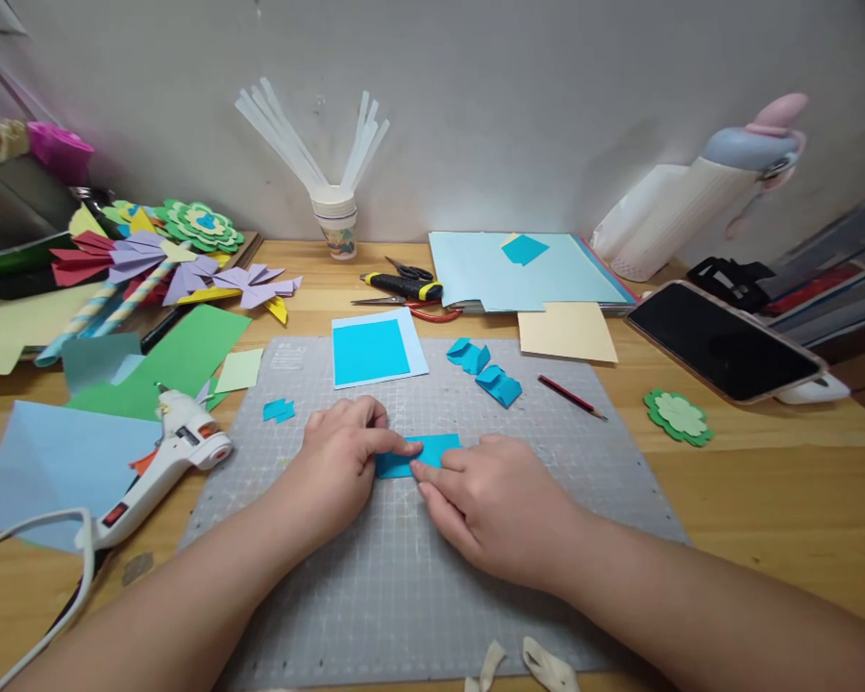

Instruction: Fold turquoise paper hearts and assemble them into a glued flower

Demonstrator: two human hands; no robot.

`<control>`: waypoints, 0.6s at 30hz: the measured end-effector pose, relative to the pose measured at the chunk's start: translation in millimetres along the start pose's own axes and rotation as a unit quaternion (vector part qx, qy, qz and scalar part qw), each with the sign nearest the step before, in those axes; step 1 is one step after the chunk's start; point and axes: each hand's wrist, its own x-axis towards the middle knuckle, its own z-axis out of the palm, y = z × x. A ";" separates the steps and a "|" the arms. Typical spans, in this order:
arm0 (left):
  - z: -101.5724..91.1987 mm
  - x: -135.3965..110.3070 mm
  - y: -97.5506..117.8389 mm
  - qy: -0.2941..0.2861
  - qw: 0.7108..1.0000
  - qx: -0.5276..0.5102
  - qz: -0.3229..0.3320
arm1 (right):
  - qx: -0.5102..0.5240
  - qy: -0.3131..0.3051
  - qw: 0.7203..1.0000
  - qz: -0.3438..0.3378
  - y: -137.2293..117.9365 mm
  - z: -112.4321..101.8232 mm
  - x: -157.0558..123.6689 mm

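Note:
A small blue paper strip (443, 443), apparently folded, lies flat on the grey gridded cutting mat (346, 605). My left hand (340, 454) presses its left part, thumb laid across the top and fingers curled at the edge. From the right, my right hand (494, 495) holds it down with a fingertip beside the left thumb; its other fingers are bent. Both hands cover the strip's ends. Beyond them lie two folded blue paper pieces (499, 385) and a blue square sheet (370, 352) on a paler one. Small blue scraps (279, 410) rest left of my left hand.
A white glue gun (165, 461) with its cable lies at left, near paper flowers (202, 226). Behind the mat are scissors (382, 301), a cutter (402, 285) and a paper cup (335, 226) of white strips. A pencil (572, 397) and phone (725, 338) lie right.

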 end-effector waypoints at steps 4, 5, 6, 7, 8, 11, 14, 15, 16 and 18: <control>-1.4 0.1 1.1 -0.007 1.000 0.001 -0.001 | -0.033 -0.066 0.996 0.047 -9.3 -5.7 -2.1; -1.8 0.2 1.5 -0.007 1.000 -0.002 -0.001 | -0.038 -0.078 0.994 0.066 -11.5 -8.2 -3.0; -2.3 0.3 1.9 -0.006 1.000 -0.006 -0.002 | -0.044 -0.099 0.990 0.087 -13.3 -10.6 -3.9; -2.7 0.5 2.3 -0.006 1.000 -0.010 -0.004 | -0.055 -0.114 0.986 0.105 -14.6 -12.7 -4.7; -3.2 0.6 2.8 -0.006 1.000 -0.013 -0.006 | -0.065 -0.124 0.984 0.114 -15.3 -14.3 -5.5; -4.5 1.0 4.1 -0.008 1.000 -0.016 -0.009 | -0.094 -0.120 0.982 0.116 -14.8 -15.5 -7.2; -5.2 1.3 4.7 -0.009 1.000 -0.016 -0.007 | -0.097 -0.098 0.984 0.115 -11.1 -13.5 -7.4; -5.3 1.3 4.7 -0.009 1.000 -0.018 -0.005 | -0.090 -0.089 0.985 0.120 -8.9 -12.8 -6.7; -5.4 1.3 4.7 -0.010 1.000 -0.021 -0.002 | -0.078 -0.075 0.986 0.128 -6.1 -12.1 -5.7; -5.9 1.0 5.1 -0.009 1.000 -0.025 0.003 | -0.045 -0.037 0.988 0.144 0.4 -10.9 -2.5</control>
